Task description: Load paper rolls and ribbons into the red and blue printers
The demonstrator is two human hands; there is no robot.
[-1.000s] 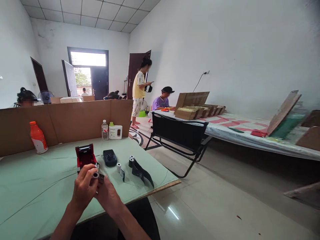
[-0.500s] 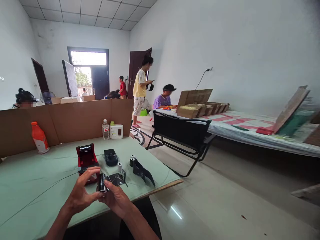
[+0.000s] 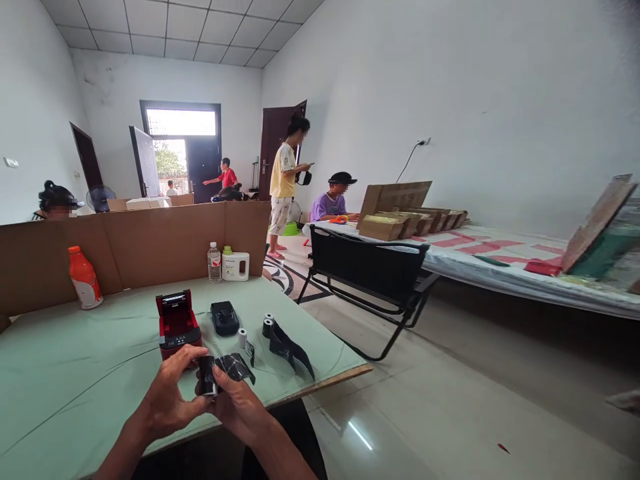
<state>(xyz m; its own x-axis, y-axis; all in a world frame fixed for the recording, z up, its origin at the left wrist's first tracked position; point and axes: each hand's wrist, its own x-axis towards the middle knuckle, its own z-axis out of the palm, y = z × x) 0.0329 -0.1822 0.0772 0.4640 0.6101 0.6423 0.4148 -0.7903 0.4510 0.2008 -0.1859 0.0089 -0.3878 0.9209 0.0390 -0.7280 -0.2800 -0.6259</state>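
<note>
My left hand [image 3: 169, 392] and right hand [image 3: 241, 404] are gripping a glossy black paper roll [image 3: 207, 379], apparently managing its loose strip [image 3: 235, 367], needing steadiness next.

The black paper roll [image 3: 207, 377] has a smooth, shiny face, and its loose strip [image 3: 235, 367] is glossy too, creased with pale streaks of reflection. Hard plastic makes up the label printer [image 3: 179, 328], glossy red on the body with darker parts. The black handheld device [image 3: 225, 319] looks like plastic, duller overall. A smooth, pale green sheet with a slight sheen and thin wrinkles covers the desk [image 3: 100, 367]; its bare edge looks like raw wood. The partition [image 3: 155, 240] is matt brown cardboard. The water bottle [image 3: 215, 263] is clear plastic, the jug [image 3: 235, 267] opaque white plastic. The floor [image 3: 450, 387] is polished and reflective.
</note>
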